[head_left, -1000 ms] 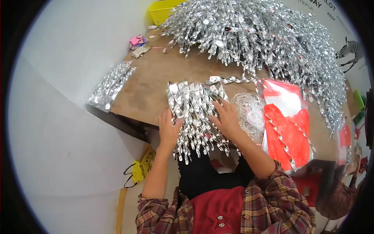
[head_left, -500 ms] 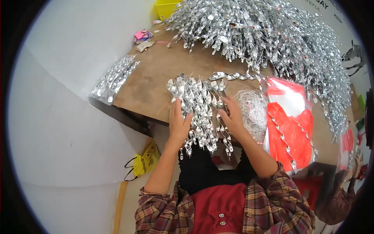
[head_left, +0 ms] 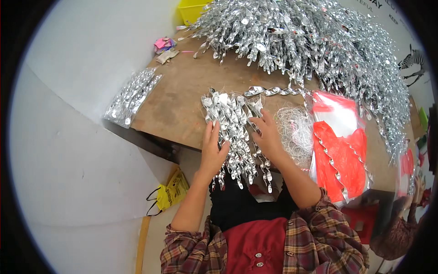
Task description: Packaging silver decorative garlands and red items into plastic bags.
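Several silver twisted spiral strips [head_left: 232, 132] lie side by side in front of me. Their lower ends hang over the table's near edge, above my lap. My left hand [head_left: 214, 150] rests along their left side, fingers stretched out and thumb apart. Against the right-hand strips lies my right hand [head_left: 268, 137], its fingers extended over them and partly spread. Neither hand is closed around a strip. Fine clear threads stick out at the strips' upper ends. Just beyond them, a single silver spiral [head_left: 276, 91] lies crosswise.
A huge heap of silver spirals [head_left: 292, 41] covers the far side of the brown table [head_left: 182, 100]. Right of my hands are tangled white thread [head_left: 294, 137] and a red plastic bag [head_left: 340, 160]. Packed spirals [head_left: 132, 98] lie at the left edge. Another person [head_left: 397, 233] sits at the right.
Both hands have shifted slightly nearer each other, and the strips between them are drawn into a narrower bundle. My right fingers have moved left over the strips.
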Demonstrator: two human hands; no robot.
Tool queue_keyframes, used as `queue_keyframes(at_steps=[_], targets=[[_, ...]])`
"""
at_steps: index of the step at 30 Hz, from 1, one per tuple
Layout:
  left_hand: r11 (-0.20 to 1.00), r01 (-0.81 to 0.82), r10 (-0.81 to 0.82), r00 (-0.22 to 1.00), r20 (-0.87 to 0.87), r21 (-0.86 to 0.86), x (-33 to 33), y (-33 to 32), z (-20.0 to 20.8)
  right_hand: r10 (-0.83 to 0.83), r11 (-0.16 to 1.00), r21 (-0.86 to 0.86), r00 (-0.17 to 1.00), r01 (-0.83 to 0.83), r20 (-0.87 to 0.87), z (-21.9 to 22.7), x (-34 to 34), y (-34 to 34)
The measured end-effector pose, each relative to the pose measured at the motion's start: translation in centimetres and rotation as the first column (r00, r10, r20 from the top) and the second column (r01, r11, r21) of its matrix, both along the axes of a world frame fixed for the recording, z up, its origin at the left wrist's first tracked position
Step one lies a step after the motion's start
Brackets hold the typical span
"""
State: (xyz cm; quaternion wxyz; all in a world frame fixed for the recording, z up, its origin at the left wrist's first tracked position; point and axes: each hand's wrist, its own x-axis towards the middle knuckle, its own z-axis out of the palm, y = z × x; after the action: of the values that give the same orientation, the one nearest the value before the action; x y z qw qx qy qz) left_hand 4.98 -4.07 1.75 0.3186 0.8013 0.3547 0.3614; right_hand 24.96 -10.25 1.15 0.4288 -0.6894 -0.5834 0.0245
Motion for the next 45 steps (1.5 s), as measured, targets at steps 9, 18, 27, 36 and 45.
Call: queue_keyframes(at_steps=[9,18,27,36,45], targets=[[1.0,0.016,-0.017,0.999,0.037,0.011,0.0,0.2,-0.3,0.007,1.0,0.023,0.987,-0.004,-0.161,3.1,-0.4,-1.0],[1.0,0.001,-0.002,0.998,0.056,0.01,0.0,0.0,-0.4,0.076,0.995,0.097,0.9,-0.037,-0.43,2.1,-3.4,3.3],[0.999,-0.032,0.036,0.988,0.15,-0.028,1.0,1.4,-0.8,0.04,0.998,0.054,0.98,-0.03,-0.193,-1.2,-2.0,3.0],[0.994,-0.09,0.101,0.969,0.225,-0.058,3.3,0.0,-0.1,0.045,0.99,0.133,0.998,-0.039,-0.044,-2.1,-4.7,2.6],[0.991,-0.066,0.091,0.971,0.221,-0.119,1.6,-0.4,-0.3,0.093,0.992,0.093,0.989,-0.083,-0.116,0.0,-4.1,1.0]])
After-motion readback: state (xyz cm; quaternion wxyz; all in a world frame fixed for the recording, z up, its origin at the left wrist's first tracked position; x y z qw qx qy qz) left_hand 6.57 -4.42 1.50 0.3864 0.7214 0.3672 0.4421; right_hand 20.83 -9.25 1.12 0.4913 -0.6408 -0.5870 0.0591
